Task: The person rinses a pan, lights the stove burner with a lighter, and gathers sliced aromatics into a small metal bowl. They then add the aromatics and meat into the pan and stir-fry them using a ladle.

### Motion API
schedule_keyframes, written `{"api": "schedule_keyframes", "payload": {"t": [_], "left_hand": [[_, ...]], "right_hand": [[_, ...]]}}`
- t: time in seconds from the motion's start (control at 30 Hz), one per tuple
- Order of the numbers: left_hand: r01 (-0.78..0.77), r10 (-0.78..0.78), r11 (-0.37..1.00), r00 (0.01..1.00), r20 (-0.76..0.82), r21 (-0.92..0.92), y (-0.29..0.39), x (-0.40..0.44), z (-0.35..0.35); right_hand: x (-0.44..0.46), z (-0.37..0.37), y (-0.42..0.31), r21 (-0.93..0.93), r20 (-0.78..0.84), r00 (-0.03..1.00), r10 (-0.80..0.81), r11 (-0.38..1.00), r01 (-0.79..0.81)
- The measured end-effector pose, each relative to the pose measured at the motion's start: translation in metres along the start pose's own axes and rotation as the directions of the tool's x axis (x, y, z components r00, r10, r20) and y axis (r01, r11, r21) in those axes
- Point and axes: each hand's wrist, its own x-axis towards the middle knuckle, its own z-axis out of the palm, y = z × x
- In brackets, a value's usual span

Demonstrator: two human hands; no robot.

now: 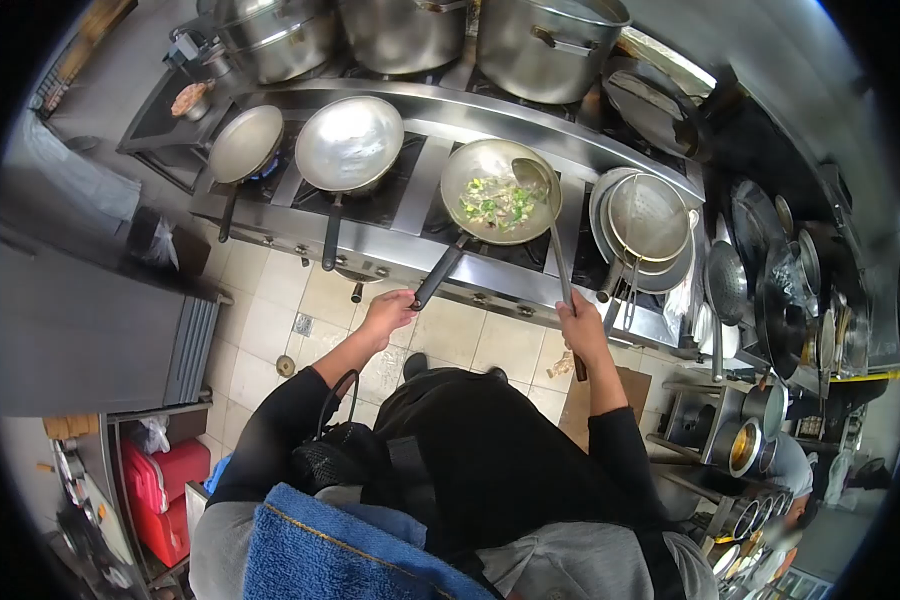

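A frying pan (pixel 470 168) with chopped green and pale food (pixel 490 203) in it sits on the stove. My left hand (pixel 391 312) is closed round the end of the pan's black handle. In my right hand (pixel 582 326) is the long handle of a metal ladle (pixel 532 174), whose bowl rests at the right side of the pan, beside the food. Left of this pan are an empty shiny pan (pixel 348 142) and a smaller pan (pixel 246 144) over a blue flame.
Large steel pots (pixel 545 55) stand along the back of the stove (pixel 410 185). Strainers (pixel 648 218) lie stacked at the right, near hanging pans (pixel 727 283). A person (pixel 792 470) is at the lower right. Red containers (pixel 155 475) sit on a lower-left shelf.
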Motion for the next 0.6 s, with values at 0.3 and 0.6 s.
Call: {"api": "schedule_keyframes", "payload": {"t": [0.3,0.6], "left_hand": [[0.005,-0.004,0.998,1.0,0.02,-0.062,0.002,-0.008,0.002],[-0.012,0.012,1.0,1.0,0.021,-0.023,-0.008,0.007,0.004]], "right_hand": [[-0.062,0.007,-0.042,0.422,0.349,0.915,0.201,0.838,-0.346],[0.01,0.018,-0.011,0.164,0.129,0.982,0.138,0.974,-0.158]]}}
